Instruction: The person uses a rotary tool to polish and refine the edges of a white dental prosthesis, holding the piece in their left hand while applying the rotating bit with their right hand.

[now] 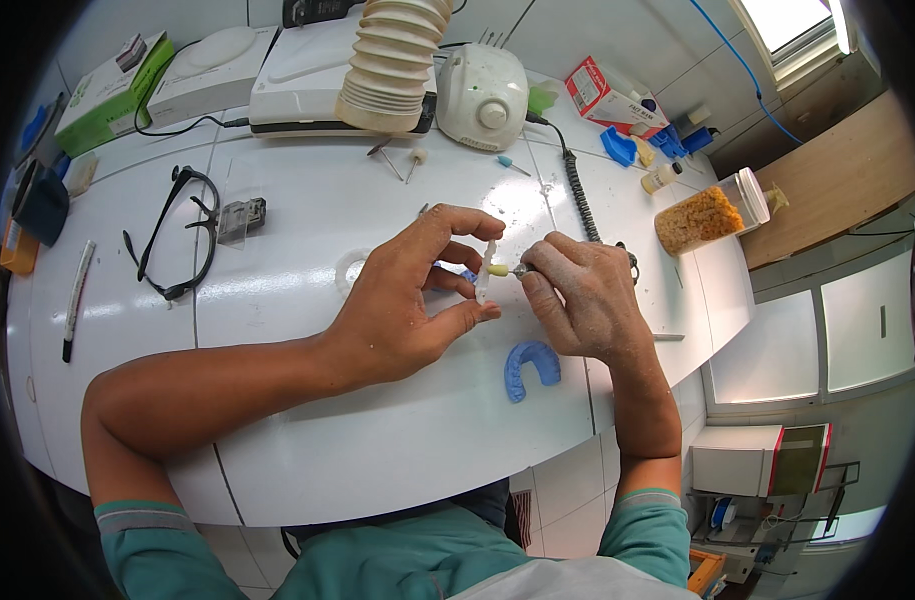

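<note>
My left hand [402, 300] pinches a thin white piece [485, 272] upright between thumb and forefinger, mid-table. My right hand [582, 295] grips a handpiece, its yellow tip [499, 270] touching the piece. I judge the grinding underway, not finished. A blue tray [530, 366] lies untouched just near of my right hand.

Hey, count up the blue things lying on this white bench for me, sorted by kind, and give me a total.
Blue U-shaped trays: 1, near the right hand
Blue plastic pieces by the red and white box: 2
Blue-tipped burs: 1
Total: 4
A blue cable runs along the wall, not counted.
</note>
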